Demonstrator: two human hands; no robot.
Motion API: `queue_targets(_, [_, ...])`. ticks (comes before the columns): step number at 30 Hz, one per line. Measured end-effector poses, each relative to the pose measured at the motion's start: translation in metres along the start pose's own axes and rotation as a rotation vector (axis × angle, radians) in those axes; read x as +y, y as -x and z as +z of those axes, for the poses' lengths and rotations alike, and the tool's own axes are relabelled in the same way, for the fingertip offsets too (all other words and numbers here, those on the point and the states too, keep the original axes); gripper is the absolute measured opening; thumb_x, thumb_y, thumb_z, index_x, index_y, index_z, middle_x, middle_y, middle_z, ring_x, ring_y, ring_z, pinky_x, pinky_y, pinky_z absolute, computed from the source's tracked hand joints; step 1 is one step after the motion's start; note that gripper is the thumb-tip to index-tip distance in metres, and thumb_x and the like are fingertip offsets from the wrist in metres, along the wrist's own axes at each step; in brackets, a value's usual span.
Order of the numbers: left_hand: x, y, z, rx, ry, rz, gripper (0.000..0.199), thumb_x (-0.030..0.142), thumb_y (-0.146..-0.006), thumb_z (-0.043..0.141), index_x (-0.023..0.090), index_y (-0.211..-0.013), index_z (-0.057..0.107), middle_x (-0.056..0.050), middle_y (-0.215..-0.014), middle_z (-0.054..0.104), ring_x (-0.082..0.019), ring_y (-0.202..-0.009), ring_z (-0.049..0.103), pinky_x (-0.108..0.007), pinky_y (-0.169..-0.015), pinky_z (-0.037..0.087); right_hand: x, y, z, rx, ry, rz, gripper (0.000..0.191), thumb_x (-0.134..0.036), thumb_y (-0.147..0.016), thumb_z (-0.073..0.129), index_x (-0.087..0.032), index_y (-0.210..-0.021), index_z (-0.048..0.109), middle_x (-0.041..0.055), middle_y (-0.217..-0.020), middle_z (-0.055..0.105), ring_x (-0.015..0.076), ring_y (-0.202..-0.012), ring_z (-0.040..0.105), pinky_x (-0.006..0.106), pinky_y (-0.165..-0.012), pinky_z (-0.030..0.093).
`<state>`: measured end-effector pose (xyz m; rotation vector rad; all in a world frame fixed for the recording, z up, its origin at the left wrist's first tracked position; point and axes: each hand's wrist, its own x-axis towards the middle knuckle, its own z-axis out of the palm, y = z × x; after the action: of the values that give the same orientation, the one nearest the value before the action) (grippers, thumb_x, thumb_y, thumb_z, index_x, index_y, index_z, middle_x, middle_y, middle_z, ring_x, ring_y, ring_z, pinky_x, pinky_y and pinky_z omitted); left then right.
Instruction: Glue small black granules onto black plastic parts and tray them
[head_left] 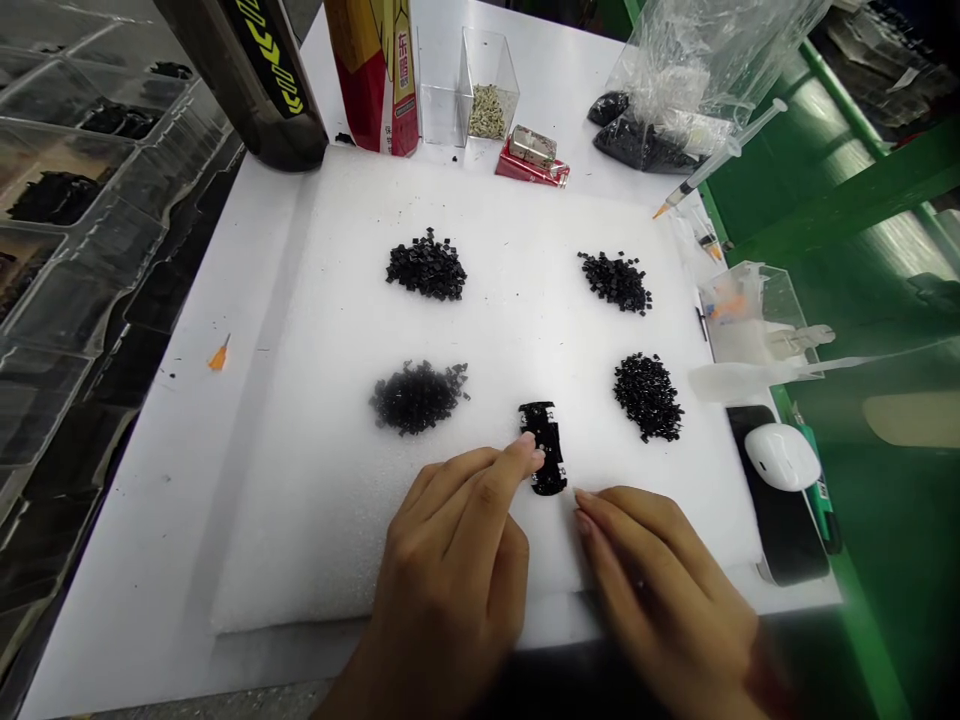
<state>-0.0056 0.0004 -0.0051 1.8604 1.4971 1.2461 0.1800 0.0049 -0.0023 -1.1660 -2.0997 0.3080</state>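
Observation:
A small black part [550, 472], roughly rectangular with notched sides and shiny spots, lies on the white foam sheet [337, 560]. My left hand [457, 560] comes in from below, its fingers together and the foremost fingertips pressing on the part's upper left. Just right of the part's lower end is my right hand [660, 580], thumb and index finger pinched; something tiny and pale may show at the tips, but I cannot make it out. Small black pieces form separate heaps around: upper left [426, 268], lower left [418, 398], upper right [616, 282] and lower right [648, 398].
At the back stand a dark bottle [255, 90], a red and yellow box [379, 90], a clear box of small pale bits [487, 110] and a plastic bag [652, 130]. A syringe [724, 155] and white earbud case [782, 457] lie right, an orange needle tip [218, 355] left.

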Motion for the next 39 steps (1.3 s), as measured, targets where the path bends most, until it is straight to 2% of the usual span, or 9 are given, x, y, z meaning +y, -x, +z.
queue_targets(5, [0.001, 0.004, -0.002, 0.130, 0.149, -0.055, 0.045, -0.006, -0.093, 0.047, 0.012, -0.132, 0.061, -0.004, -0.115, 0.075, -0.011, -0.111, 0.068, -0.026, -0.097, 0.058, -0.012, -0.041, -0.016, 0.034, 0.016, 0.012, 0.032, 0.002, -0.094, 0.064, -0.015, -0.121, 0.069, 0.0084, -0.107, 0.070, 0.0163, -0.091, 0.069, 0.025, -0.079, 0.059])
queue_targets(8, [0.002, 0.006, -0.004, 0.194, 0.205, -0.097, 0.042, -0.003, -0.094, 0.049, 0.015, -0.128, 0.063, -0.002, -0.110, 0.074, -0.011, -0.102, 0.071, -0.024, -0.089, 0.061, -0.010, -0.081, -0.011, -0.152, 0.055, -0.084, 0.021, -0.009, -0.099, 0.064, -0.018, -0.117, 0.070, 0.0073, -0.108, 0.072, 0.0177, -0.094, 0.070, 0.027, -0.083, 0.059])
queue_targets(12, [0.003, 0.008, -0.007, 0.261, 0.221, -0.117, 0.036, 0.000, -0.094, 0.049, 0.018, -0.121, 0.064, 0.000, -0.100, 0.074, -0.008, -0.091, 0.071, -0.021, -0.082, 0.060, 0.004, -0.119, 0.013, -0.436, 0.047, -0.218, 0.019, -0.009, -0.101, 0.058, -0.016, -0.113, 0.070, 0.0085, -0.106, 0.072, 0.0208, -0.088, 0.070, 0.032, -0.075, 0.057])
queue_targets(17, [0.003, 0.006, -0.010, 0.287, 0.289, -0.150, 0.033, 0.004, -0.095, 0.047, 0.020, -0.117, 0.065, 0.001, -0.091, 0.073, -0.009, -0.081, 0.071, -0.020, -0.072, 0.060, 0.009, -0.128, 0.034, -0.490, 0.134, -0.301, 0.014, -0.006, -0.098, 0.059, -0.012, -0.105, 0.070, 0.0079, -0.096, 0.069, 0.0206, -0.083, 0.065, 0.032, -0.071, 0.053])
queue_targets(23, [0.001, 0.006, -0.008, 0.290, 0.296, -0.218, 0.022, 0.012, -0.097, 0.053, 0.020, -0.111, 0.067, 0.001, -0.087, 0.073, -0.011, -0.073, 0.070, -0.024, -0.065, 0.060, -0.004, -0.137, 0.041, -0.580, 0.386, -0.407, 0.020, 0.000, -0.086, 0.059, -0.017, -0.075, 0.058, 0.0020, -0.072, 0.055, 0.0189, -0.065, 0.049, 0.033, -0.057, 0.037])
queue_targets(26, [0.002, 0.003, -0.007, 0.292, 0.269, -0.291, 0.017, 0.015, -0.098, 0.054, 0.019, -0.108, 0.068, 0.000, -0.084, 0.073, -0.012, -0.068, 0.069, -0.025, -0.062, 0.059, -0.013, -0.131, 0.030, -0.454, 0.310, -0.279, 0.014, -0.006, -0.089, 0.060, -0.017, -0.082, 0.059, 0.0016, -0.075, 0.057, 0.0179, -0.066, 0.051, 0.032, -0.058, 0.039])
queue_targets(31, [0.009, -0.006, -0.013, 0.118, 0.462, -0.367, 0.021, 0.025, -0.101, 0.054, 0.020, -0.105, 0.074, -0.004, -0.088, 0.074, -0.014, -0.075, 0.067, -0.026, -0.071, 0.058, -0.030, -0.083, 0.008, -0.110, -0.325, 0.163, 0.008, -0.015, -0.100, 0.060, -0.021, -0.105, 0.061, 0.0042, -0.100, 0.065, 0.0178, -0.093, 0.066, 0.029, -0.077, 0.058])
queue_targets(34, [0.015, -0.005, -0.017, -0.011, 0.774, -0.560, 0.023, 0.034, -0.102, 0.058, 0.022, -0.102, 0.077, -0.001, -0.078, 0.069, -0.012, -0.068, 0.060, -0.023, -0.066, 0.055, -0.036, -0.050, 0.012, -0.019, -0.450, 0.180, 0.016, -0.009, -0.098, 0.060, -0.021, -0.109, 0.063, 0.0075, -0.109, 0.063, 0.0191, -0.102, 0.066, 0.029, -0.081, 0.061])
queue_targets(39, [0.020, 0.011, -0.014, -0.059, 1.040, -0.764, 0.022, 0.041, -0.095, 0.070, 0.021, -0.095, 0.079, -0.001, -0.073, 0.066, -0.010, -0.062, 0.055, -0.022, -0.060, 0.050, -0.046, -0.027, 0.022, 0.144, -0.452, 0.162, 0.023, 0.000, -0.094, 0.060, -0.019, -0.107, 0.065, 0.0082, -0.104, 0.064, 0.0182, -0.098, 0.069, 0.027, -0.075, 0.064])
